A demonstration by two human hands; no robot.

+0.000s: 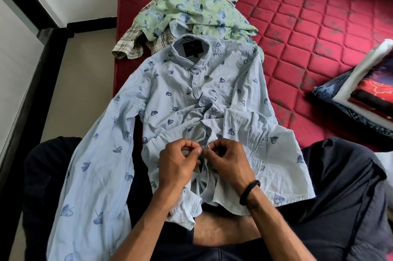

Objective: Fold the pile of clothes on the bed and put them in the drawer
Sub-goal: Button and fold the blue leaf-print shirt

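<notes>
Red quilted mattress (297, 33), bedside. Nearest: left hand (177, 165) and right hand (228, 163), fingers pinching placket of pale-blue leaf-print shirt (170, 95), spread face-up across lap and mattress, collar far. Right: folded stack (365, 95), jeans at bottom. Beyond collar: heap of green floral shirt (202, 12) over checked shirt (136, 37).
</notes>
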